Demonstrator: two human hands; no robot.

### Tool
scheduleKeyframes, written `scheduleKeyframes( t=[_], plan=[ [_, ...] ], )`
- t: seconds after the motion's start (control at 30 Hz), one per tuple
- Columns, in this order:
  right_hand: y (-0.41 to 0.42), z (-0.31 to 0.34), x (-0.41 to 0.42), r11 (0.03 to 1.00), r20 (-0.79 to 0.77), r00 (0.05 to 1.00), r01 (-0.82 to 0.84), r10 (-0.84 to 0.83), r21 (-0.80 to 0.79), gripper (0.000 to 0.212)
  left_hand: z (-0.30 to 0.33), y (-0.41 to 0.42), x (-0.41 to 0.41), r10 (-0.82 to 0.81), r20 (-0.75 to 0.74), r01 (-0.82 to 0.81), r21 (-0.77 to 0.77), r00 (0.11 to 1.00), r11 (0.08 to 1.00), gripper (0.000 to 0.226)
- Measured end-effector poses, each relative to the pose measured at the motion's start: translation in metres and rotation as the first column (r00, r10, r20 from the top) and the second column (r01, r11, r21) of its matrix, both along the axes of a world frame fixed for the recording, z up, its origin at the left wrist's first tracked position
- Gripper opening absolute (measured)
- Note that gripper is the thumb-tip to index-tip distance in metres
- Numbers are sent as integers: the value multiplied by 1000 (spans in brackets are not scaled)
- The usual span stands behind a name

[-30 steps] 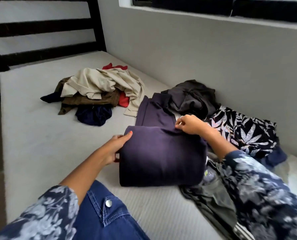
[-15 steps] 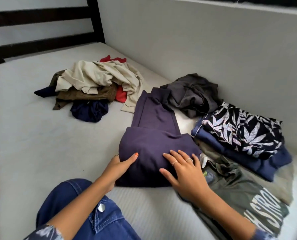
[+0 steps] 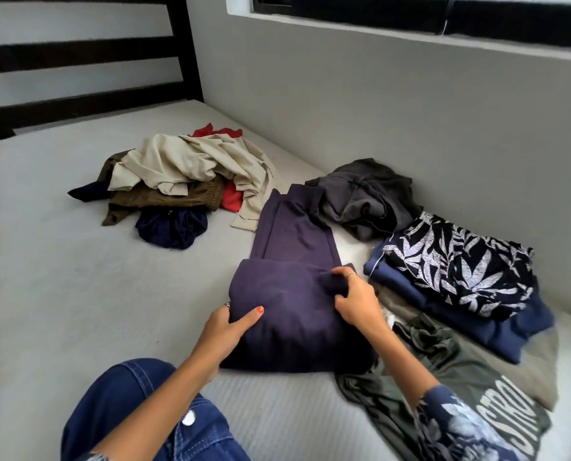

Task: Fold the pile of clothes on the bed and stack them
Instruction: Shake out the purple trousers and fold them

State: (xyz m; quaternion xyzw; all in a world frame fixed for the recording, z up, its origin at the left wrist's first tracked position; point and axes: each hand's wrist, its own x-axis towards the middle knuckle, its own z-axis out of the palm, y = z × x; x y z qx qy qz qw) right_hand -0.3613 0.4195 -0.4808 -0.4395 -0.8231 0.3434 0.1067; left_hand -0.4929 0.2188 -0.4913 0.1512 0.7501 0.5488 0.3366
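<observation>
A dark purple garment [image 3: 287, 314] lies partly folded on the white bed [image 3: 61, 294], its near half doubled over and a long strip running away from me. My left hand [image 3: 227, 331] holds its left edge, thumb on top and fingers under the fold. My right hand [image 3: 354, 297] pinches a bunch of the purple cloth at the fold's right side. An unfolded pile [image 3: 181, 174] of beige, brown, red and navy clothes sits farther back. At right, a leaf-print piece [image 3: 460, 264] lies folded on top of a blue piece [image 3: 497, 324].
A crumpled dark grey garment [image 3: 364, 197] lies by the grey wall [image 3: 410, 111]. A green printed shirt [image 3: 460, 387] is spread at near right. My denim-clad knee [image 3: 138, 404] rests on the bed's front. A dark headboard [image 3: 88, 61] stands behind.
My right hand went from lying flat on the purple fold to pinching the cloth farther back. The left hand stays at the left edge. The camera tilted up slightly.
</observation>
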Motion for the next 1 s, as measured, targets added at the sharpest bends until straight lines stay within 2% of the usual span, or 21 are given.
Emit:
scheduleKeyframes(
  t=[0.07, 0.13, 0.17, 0.27, 0.33, 0.43, 0.5, 0.53, 0.6, 0.67, 0.7, 0.8, 0.9, 1.0],
  plan=[
    [2, -1, 1, 986, -217, 975, -4, 41, 168, 53, 2, 2, 3, -1, -72, 4, 35, 997, 999, 22],
    [4, -4, -2, 957, -338, 937, 20, 82, 288, 51, -2, 4, 3, 9, -93, -6, 26, 996, 1000, 22],
    [6, -9, -5, 951, -319, 945, 28, 75, 309, 49, -6, 4, 1, 2, -79, -2, -4, 997, 1000, 21],
    [14, -30, -12, 966, -17, 999, 31, -28, 257, 41, -18, 4, -3, -32, 23, 35, -139, 999, 990, 23],
    [15, -39, -18, 970, 85, 990, 90, -112, 227, 35, -22, 8, -8, -33, 63, 44, -192, 997, 980, 28],
    [9, -38, -22, 931, 193, 971, 64, -141, 358, 32, -24, 9, -12, -15, 74, 30, -208, 997, 978, 25],
    [4, -34, -23, 866, 214, 967, 15, -140, 500, 32, -28, 10, -11, -8, 54, 20, -231, 999, 973, 26],
    [2, -30, -22, 812, 161, 983, -21, -91, 583, 32, -29, 12, -10, -6, 26, 13, -248, 1000, 969, 29],
    [-14, -28, -13, 720, 61, 983, -170, 174, 673, 36, -29, 15, -10, -22, -42, 8, -306, 999, 952, 36],
    [-47, -36, 8, 634, 136, 903, -387, 408, 669, 56, -30, 17, -12, -64, -82, 31, -358, 995, 933, 46],
    [-63, -40, 19, 607, 217, 865, -477, 453, 636, 68, -29, 17, -12, -86, -78, 51, -375, 993, 925, 50],
    [-75, -52, 34, 589, 450, 771, -636, 450, 499, 95, -16, 20, -13, -135, -23, 118, -360, 991, 925, 47],
    [-70, -44, 27, 636, 423, 814, -577, 399, 513, 104, 7, 27, -15, -204, 28, 201, -345, 979, 917, 46],
    [-67, -27, 22, 642, 372, 832, -554, 411, 530, 98, 25, 28, -20, -240, 26, 234, -346, 970, 909, 54]
  ],
)
